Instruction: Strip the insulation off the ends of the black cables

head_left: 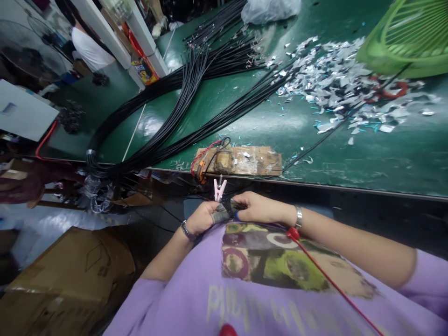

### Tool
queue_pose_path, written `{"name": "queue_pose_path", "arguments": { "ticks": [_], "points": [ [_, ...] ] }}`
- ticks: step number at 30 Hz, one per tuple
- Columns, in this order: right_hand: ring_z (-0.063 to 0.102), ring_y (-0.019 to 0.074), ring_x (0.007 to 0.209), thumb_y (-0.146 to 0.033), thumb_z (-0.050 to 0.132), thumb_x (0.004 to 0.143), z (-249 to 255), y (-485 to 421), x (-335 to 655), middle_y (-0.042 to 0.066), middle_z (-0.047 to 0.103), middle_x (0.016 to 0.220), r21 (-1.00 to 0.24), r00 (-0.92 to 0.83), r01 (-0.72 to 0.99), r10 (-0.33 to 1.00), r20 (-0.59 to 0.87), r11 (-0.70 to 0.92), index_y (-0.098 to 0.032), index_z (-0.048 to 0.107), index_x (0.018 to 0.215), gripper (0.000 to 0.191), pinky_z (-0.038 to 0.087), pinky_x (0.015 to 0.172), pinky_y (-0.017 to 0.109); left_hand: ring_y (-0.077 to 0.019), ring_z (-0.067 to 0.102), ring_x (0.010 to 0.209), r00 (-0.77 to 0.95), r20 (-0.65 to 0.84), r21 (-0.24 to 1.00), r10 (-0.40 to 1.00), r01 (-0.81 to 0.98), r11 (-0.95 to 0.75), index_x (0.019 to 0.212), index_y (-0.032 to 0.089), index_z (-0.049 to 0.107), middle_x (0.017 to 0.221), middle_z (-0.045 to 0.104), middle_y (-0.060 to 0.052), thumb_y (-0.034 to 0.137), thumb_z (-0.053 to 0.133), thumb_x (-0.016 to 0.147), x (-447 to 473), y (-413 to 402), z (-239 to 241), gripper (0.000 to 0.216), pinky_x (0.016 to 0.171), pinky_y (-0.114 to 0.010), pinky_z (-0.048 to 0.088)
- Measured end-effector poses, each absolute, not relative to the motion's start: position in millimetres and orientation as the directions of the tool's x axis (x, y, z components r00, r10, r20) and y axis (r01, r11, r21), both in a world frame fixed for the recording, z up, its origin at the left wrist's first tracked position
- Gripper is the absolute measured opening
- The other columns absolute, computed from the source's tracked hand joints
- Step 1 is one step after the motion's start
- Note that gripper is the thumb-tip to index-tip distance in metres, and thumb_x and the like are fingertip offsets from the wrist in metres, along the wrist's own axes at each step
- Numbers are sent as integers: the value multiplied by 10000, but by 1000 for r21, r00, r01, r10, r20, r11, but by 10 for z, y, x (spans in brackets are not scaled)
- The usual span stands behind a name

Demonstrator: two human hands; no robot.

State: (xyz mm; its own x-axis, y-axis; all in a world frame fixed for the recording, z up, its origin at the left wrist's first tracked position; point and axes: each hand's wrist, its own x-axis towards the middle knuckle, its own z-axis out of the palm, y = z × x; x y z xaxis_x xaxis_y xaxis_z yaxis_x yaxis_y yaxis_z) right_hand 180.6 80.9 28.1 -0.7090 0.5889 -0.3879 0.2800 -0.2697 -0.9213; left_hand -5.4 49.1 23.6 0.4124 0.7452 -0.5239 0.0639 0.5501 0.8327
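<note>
Close to my body, below the table edge, my left hand (206,217) and my right hand (257,207) meet with fingers pinched. Grey and dark wrappings cover some fingertips. Something small and dark lies between the two hands; its kind is too blurred to tell. Just beyond them a pink clothespin (220,190) sticks out from under the table edge. Behind it, a wooden block (259,159) lies along that edge, with a red and a black wire (210,154) and an orange clip-like piece (200,171) at its left end.
Bundles of black cables (175,112) curve across the green table (350,163). Silvery foil scraps (332,79) and blue bits are heaped beside a green plastic basket (409,42). A clear plastic bag (271,9) lies at the back. A cardboard box (70,275) stands lower left.
</note>
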Motion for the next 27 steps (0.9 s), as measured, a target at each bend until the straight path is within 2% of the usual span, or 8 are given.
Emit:
{"name": "queue_pose_path", "arguments": {
  "ticks": [3,5,8,10,15,18,22,27],
  "points": [
    [373,70,503,-313,605,625,292,805,1815,-43,506,578,-911,-673,214,623,-399,-353,-157,533,634,172,308,491,214,-59,432,505,340,-466,878,817,65,474,584,112,565,533,520,29,465,792,518,-91,453,297,424,520,-195,365],
    [323,54,454,-437,611,660,266,784,1825,-41,511,568,-885,-643,168,632,-433,-434,-158,529,648,291,251,439,206,-64,432,514,300,-410,911,861,80,406,590,114,560,541,519,25,488,761,563,-137,427,315,425,528,-200,366],
    [262,42,420,-560,609,662,223,746,1821,-52,474,518,-862,-632,177,617,-469,-474,-152,539,641,415,181,409,205,-68,433,524,266,-353,935,897,125,331,613,112,564,554,521,17,506,722,617,-200,408,322,425,529,-201,364],
    [270,43,430,-587,630,642,224,726,1803,-59,455,501,-861,-661,185,588,-467,-474,-149,544,634,447,192,417,204,-70,430,524,264,-335,941,904,141,307,624,109,567,557,518,14,523,703,634,-221,408,323,435,530,-204,366],
    [408,71,544,-537,745,547,302,717,1768,-41,531,599,-898,-728,158,565,-387,-411,-143,561,653,447,335,523,218,-73,429,522,294,-307,951,905,136,279,612,109,569,553,513,10,537,703,628,-227,390,358,448,526,-205,368],
    [348,58,486,-607,678,605,306,749,1756,-43,512,559,-903,-662,94,651,-372,-420,-154,539,629,474,284,469,216,-81,447,533,267,-291,956,919,102,274,624,110,588,565,534,-2,538,697,638,-262,369,383,443,535,-209,374],
    [211,61,399,-734,486,693,285,831,1668,-81,343,419,-876,-597,-48,717,-360,-480,-173,535,657,563,167,401,233,-75,431,508,161,-265,964,951,22,265,621,115,602,541,533,1,551,720,601,-344,397,328,453,509,-201,343],
    [298,72,443,-710,580,644,325,883,1511,-44,425,501,-809,-587,-168,717,-377,-563,-177,516,654,537,205,418,231,-56,375,455,123,-260,963,958,-45,267,622,114,610,473,480,25,560,730,581,-383,477,220,464,466,-193,286]
  ]
}}
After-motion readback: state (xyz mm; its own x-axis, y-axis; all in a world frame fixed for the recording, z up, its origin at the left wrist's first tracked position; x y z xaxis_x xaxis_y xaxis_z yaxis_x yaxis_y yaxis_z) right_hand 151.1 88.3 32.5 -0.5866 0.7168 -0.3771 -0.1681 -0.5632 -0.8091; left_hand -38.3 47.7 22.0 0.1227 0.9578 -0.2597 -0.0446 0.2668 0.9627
